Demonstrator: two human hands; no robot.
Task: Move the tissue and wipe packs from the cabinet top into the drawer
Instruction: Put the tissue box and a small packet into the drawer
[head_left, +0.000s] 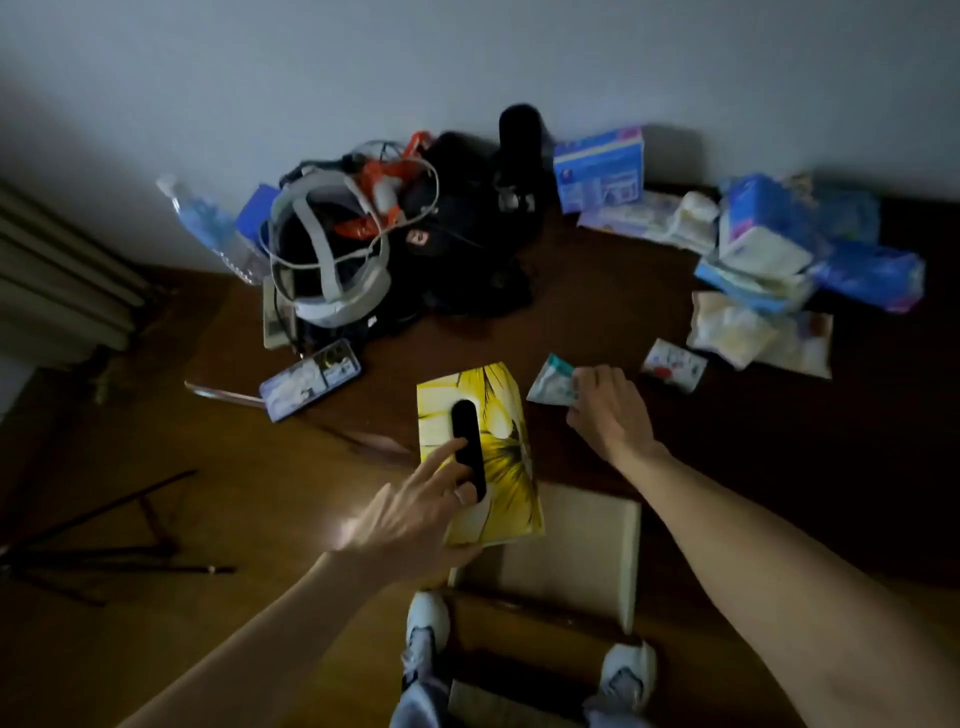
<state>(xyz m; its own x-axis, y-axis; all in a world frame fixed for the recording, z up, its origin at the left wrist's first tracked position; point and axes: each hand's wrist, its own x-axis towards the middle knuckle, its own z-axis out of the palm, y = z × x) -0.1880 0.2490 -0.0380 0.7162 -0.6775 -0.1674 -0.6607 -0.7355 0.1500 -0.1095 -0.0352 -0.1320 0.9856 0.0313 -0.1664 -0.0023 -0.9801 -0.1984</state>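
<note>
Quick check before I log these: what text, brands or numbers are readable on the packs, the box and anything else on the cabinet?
None is readable.
Yellow tissue box, held by the left hand: flower print, no words.
Small pack under the right hand: print blurred.
Sachet: red and blue marks, blurred.
Blue box: print too small.
Black bag: red badge, illegible.

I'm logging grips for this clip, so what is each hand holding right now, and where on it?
The left hand grips the yellow tissue box at its near end, above the open drawer. The right hand closes on the near edge of a small wipe pack on the cabinet top.
</note>
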